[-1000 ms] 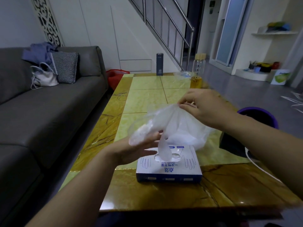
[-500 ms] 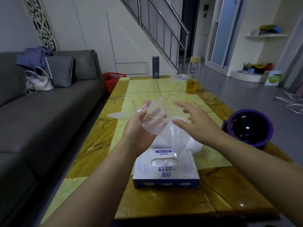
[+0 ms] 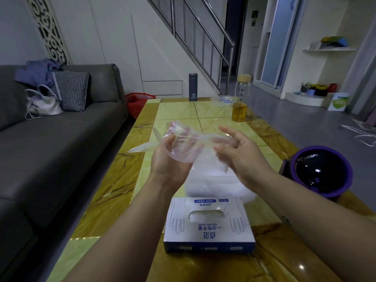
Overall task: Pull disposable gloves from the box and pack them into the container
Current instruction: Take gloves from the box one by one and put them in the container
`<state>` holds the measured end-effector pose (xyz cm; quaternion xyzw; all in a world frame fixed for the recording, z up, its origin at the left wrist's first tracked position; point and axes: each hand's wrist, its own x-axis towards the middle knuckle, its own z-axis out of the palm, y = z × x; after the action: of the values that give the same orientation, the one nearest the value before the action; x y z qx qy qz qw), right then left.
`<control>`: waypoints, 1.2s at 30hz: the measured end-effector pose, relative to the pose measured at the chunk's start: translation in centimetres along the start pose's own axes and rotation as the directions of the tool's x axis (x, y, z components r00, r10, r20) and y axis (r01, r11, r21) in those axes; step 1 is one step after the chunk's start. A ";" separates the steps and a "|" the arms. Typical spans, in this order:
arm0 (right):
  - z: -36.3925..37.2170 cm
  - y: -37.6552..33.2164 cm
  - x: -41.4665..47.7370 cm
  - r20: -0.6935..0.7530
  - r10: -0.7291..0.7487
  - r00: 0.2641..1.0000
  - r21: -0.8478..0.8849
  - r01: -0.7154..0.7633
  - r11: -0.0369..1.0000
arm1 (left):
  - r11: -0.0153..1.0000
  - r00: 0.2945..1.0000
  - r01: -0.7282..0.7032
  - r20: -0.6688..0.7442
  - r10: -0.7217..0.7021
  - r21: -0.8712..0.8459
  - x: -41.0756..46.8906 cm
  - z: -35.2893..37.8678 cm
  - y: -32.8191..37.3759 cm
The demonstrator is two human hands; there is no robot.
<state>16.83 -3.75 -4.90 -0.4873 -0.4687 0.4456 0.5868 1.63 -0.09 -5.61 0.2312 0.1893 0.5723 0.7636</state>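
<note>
One glove box (image 3: 209, 222), one clear glove (image 3: 183, 143) above it, one left hand (image 3: 168, 159), one right hand (image 3: 242, 155), one clear plastic heap (image 3: 213, 184) just behind the box, one dark flask (image 3: 192, 87) and one glass bottle (image 3: 241, 98) far behind it, one purple-rimmed bin (image 3: 317, 148) to its right.

head view, down over near table (image 3: 179, 110)

Left hand (image 3: 168, 159) fingers show only dimly through the clear glove (image 3: 187, 143). Right hand (image 3: 240, 157): pinch on film unclear. White bag (image 3: 213, 184) behind both, mostly covered. Box (image 3: 209, 222) print too small to read. Forearms (image 3: 114, 241), bench (image 3: 109, 202) cut by bottom edge.
</note>
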 end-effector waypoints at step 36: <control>-3.6 6.2 9.8 0.144 0.569 0.809 -0.963 0.246 -0.106 | -0.838 0.806 -0.383 -0.302 -0.509 0.388 10.2 -1.0 -5.5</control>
<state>21.53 6.05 -10.18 -0.6635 -0.7098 0.1416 -0.1896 8.20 8.51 -9.81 0.8501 0.4309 -0.2962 0.0624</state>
